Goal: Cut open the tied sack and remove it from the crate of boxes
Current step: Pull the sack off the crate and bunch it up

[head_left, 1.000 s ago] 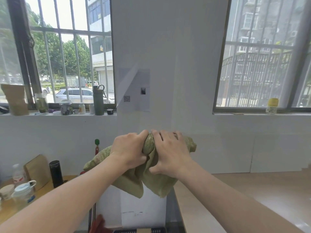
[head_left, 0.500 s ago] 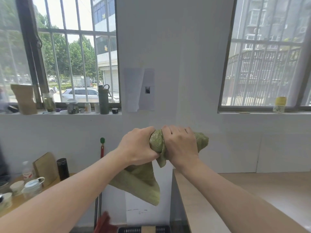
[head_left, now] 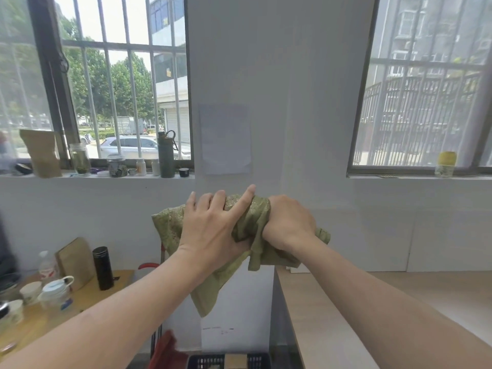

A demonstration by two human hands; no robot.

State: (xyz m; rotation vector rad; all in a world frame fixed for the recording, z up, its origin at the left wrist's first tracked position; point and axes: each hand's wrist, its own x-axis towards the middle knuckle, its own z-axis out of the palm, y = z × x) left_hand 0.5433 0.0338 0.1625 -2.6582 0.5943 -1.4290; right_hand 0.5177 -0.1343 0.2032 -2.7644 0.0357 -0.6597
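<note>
A: From the head view, where is the sack [head_left: 253,230] now?

B: In the air, well above the crate [head_left: 229,361], whose black slotted rim shows at the bottom edge of the view. The sack is off it entirely, bunched between both hands in front of the white wall.

A: What has changed in the last second?

B: The left hand [head_left: 213,225] was curled round the cloth a second ago; now its fingers are spread and lie flat over the top of the bundle, pressing rather than clasping. The right hand [head_left: 288,222] was lying over the sack and is now a closed fist round a twisted bunch of it. The loose tail that hung broad below the hands is shorter and narrower.

A: Meaning what for the task?

B: I judge the removal done; this looks like wadding the empty sack up to put aside.

A: And the material?

B: Olive-green woven stuff, with a faint sheen and a speckled weave. It's limp and thin, creasing into tight folds above the crate, with one pointed flap dangling towards it.
</note>
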